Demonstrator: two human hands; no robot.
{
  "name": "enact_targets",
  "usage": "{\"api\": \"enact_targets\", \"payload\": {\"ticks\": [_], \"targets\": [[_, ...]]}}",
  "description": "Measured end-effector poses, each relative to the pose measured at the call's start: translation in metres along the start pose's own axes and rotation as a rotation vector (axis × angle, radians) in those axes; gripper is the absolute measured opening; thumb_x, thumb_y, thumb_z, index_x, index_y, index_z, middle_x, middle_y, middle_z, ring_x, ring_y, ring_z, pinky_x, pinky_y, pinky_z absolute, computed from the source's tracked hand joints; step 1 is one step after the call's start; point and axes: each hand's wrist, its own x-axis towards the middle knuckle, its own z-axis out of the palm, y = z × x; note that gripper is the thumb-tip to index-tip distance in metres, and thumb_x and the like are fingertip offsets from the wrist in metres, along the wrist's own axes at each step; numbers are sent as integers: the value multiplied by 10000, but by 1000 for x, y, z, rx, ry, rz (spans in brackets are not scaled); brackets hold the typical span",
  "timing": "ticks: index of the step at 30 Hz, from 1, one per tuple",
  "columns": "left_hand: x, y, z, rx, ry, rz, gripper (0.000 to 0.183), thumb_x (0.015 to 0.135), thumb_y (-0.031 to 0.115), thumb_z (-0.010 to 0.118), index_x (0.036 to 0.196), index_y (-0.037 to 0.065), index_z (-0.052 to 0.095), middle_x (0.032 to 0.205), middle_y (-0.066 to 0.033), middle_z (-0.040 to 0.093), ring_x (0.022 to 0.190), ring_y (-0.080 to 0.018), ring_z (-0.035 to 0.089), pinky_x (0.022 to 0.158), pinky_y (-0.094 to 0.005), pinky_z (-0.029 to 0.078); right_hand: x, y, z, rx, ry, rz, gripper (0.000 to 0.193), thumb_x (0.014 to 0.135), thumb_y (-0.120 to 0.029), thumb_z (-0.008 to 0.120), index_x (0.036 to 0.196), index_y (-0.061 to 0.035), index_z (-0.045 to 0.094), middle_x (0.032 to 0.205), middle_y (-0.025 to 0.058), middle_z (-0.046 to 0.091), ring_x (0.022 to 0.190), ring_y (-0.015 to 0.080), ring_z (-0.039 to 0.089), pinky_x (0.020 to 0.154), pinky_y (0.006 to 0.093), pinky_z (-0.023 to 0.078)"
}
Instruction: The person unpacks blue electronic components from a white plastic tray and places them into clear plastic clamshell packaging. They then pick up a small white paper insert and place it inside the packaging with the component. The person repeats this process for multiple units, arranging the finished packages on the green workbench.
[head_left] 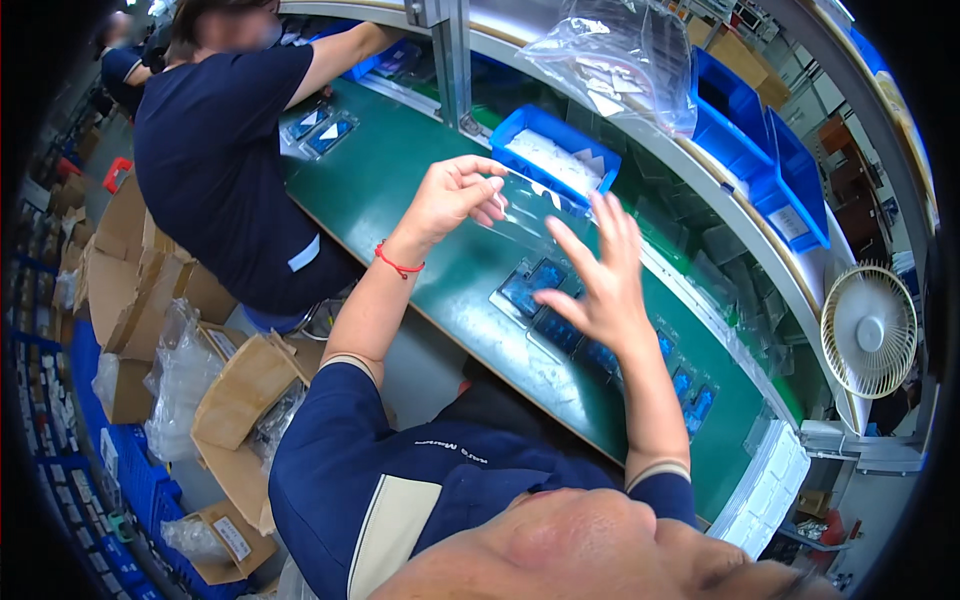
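Observation:
My left hand (458,197), with a red cord bracelet at its wrist, pinches a sheet-like piece of clear plastic (525,212) by its left end above the green table. Small white and dark marks show near the far edge of the plastic. My right hand (606,280) is open at the other end of it, fingers spread; whether a fingertip touches the plastic I cannot tell. Below lies a row of clear plastic trays with blue contents (545,285), partly covered by my right hand and forearm. A blue bin (508,128) of white slips stands just beyond my hands.
On my left a co-worker (215,150) sits at the same green table (385,150), near two more trays (328,133). A metal post (455,60), blue bins (795,205), a bag (620,60) and a fan (868,330) line the far side. White stacked pieces (765,490) lie at right.

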Motion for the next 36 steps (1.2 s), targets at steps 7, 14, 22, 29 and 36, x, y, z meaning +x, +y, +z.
{"api": "enact_targets", "payload": {"ticks": [7,14,22,29,36], "targets": [[-44,-32,20,-482,-43,67,274,915,106,606,1160,-10,568,898,-123,674,815,-202,686,611,-287,591,-9,2,72,859,-43,378,755,742,-148,791,1409,-125,439,1285,141,510,961,167,616,744,295,524],[-58,-72,60,-772,-22,27,139,899,70,618,1013,-1,655,898,-99,682,694,-137,650,530,-235,546,-32,-28,88,1462,77,712,694,827,-56,715,1431,-53,373,1222,107,546,832,109,598,720,251,515],[-66,-81,70,-851,-85,-27,126,937,103,567,1000,9,622,887,-76,660,772,-142,643,582,-254,545,-48,-35,88,1152,140,739,667,799,-170,751,1395,-114,457,1170,106,567,763,111,583,694,247,506],[-64,-73,53,-497,253,-207,143,1008,189,432,1001,64,501,750,-42,554,655,-165,576,540,-270,482,-72,-27,53,87,186,793,695,696,-357,770,1307,-111,549,1194,252,515,941,387,622,784,444,527],[-32,-98,26,-145,52,-398,89,985,168,478,1023,90,496,639,15,437,482,-61,371,390,-224,286,-87,-35,57,-279,-187,1012,745,768,-444,655,1295,56,488,1294,347,435,927,424,634,770,451,544]]}}
